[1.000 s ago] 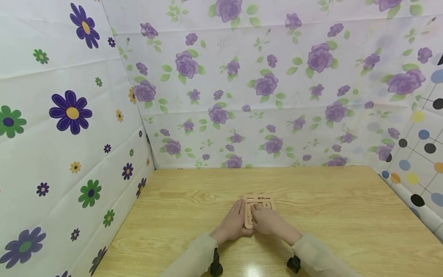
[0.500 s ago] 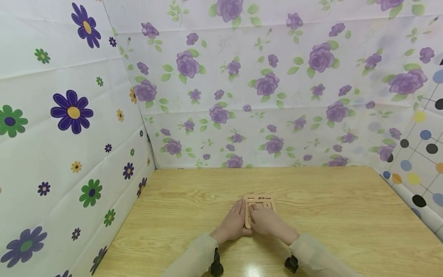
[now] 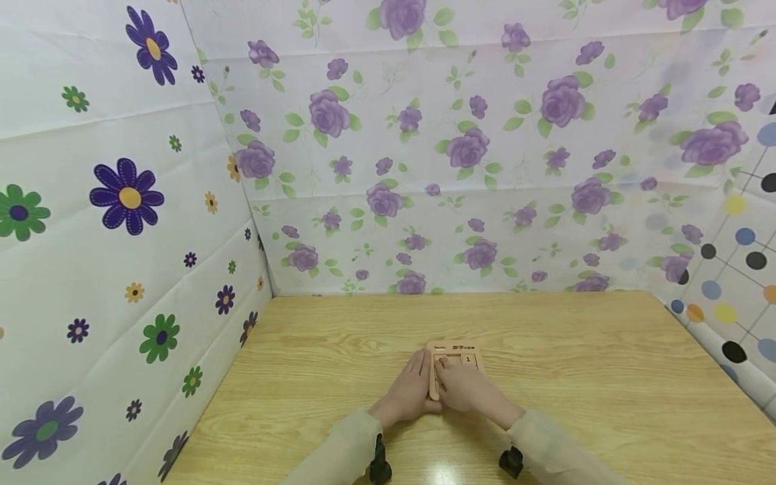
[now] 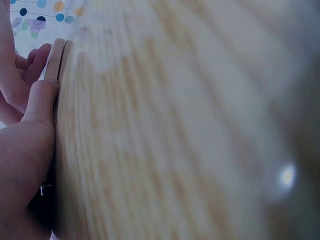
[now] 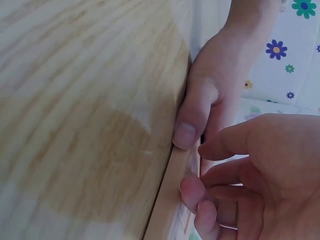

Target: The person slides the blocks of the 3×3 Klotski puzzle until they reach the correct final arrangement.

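Note:
A flat wooden number sliding puzzle (image 3: 445,345) lies on the table in the head view, with a tile marked 1 (image 3: 468,360) showing at its upper right. My left hand (image 3: 412,387) rests along the board's left side, fingers straight, while its thumb (image 5: 192,117) presses the near edge in the right wrist view. Over the tiles is my right hand (image 3: 465,389), its loosely bent fingertips touching the board's face; most tiles are hidden under it. From the left wrist, only the board's side edge (image 4: 55,60) shows beyond the left thumb.
The wood-grain table (image 3: 315,350) extends around the board on all sides. Floral cloth (image 3: 424,168) stands behind it, with patterned cloths left and right. Black straps with small devices (image 3: 379,465) sit at both wrists.
My right hand has shifted slightly left over the board, covering lower-left tiles that showed a second ago. The left hand and the board stay in place.

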Motion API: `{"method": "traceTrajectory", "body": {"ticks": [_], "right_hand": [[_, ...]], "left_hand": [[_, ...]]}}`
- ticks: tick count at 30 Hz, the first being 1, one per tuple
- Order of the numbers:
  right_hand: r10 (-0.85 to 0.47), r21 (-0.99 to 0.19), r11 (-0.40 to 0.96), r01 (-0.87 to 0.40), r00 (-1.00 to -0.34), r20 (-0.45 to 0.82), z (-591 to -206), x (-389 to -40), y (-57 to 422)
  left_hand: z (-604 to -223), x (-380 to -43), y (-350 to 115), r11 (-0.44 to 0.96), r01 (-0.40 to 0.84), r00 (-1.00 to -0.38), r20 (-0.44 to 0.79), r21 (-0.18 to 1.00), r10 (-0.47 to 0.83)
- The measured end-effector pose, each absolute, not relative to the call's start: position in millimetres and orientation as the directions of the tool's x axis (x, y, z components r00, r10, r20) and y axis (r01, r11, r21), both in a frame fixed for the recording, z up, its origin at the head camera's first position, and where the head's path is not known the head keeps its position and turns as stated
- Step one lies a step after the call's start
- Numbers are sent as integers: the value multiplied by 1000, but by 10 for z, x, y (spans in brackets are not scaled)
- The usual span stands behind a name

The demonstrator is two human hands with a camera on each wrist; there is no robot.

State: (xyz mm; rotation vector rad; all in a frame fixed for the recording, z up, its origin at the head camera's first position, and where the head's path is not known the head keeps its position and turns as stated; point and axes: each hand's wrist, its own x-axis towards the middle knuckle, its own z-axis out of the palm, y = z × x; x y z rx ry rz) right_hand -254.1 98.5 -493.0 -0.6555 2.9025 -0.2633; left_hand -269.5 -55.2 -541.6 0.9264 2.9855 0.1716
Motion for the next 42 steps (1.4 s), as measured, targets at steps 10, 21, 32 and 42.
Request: {"method": "traceTrajectory", "body": {"ticks": [10,21,32,42], "right_hand": [[-430,-231,886,-401,-898,-92,-4919,-2530,1112],[-412,-212,896,-390,-909,-67,-4891,-2510,1228],[-304,-181,940,-290,-951,-57,-4941,-2544,1303],[-288,-154,949,-276,-956,-57,-4950,-2529,1328]], "left_hand": [[-5414,-2700,-561,819,560,-828,49,127,559],[-5441,-2692,-553,806,560,-827,75,193,557],[-5444,-2704,-544,801,567,-823,87,191,561],[-5433,-2698,-537,802,561,-826,81,203,557]]}}
